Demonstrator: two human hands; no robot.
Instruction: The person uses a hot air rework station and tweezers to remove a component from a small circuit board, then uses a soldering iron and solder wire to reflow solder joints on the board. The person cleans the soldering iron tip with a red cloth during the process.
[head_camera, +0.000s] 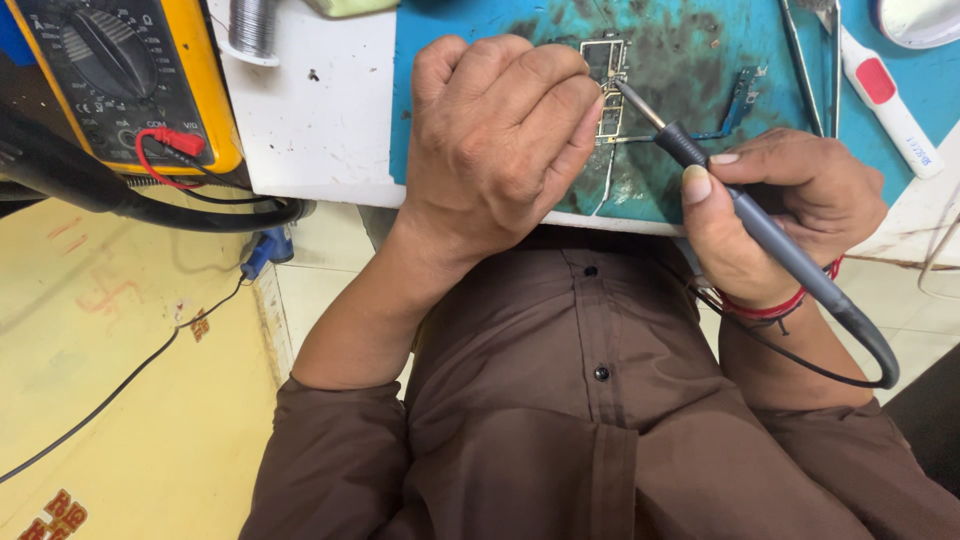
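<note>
1. Starting at the far left, a yellow multimeter (125, 80) with a red lead plugged in is seen on the white bench edge (320, 130), with a spool of solder wire (252, 27) just beside it; neither is touched.
2. Near the middle, the left hand (495, 140) is seen curled into a loose fist, its fingertips pressed down beside a small circuit board (607, 85) on the stained blue mat (690, 60). Whether anything is pinched in it cannot be told.
3. The board is judged best kept pinned flat, so that it cannot slide under the tip.
4. To the right, the right hand (790, 215) is closed like a pen grip around a slim soldering iron (740, 205), its tip touching the board.
5. Light, brief contact is advised, with the cord kept slack.
6. Tweezers (815, 65) and a white tool (885, 95) lie unused at the far right.
</note>
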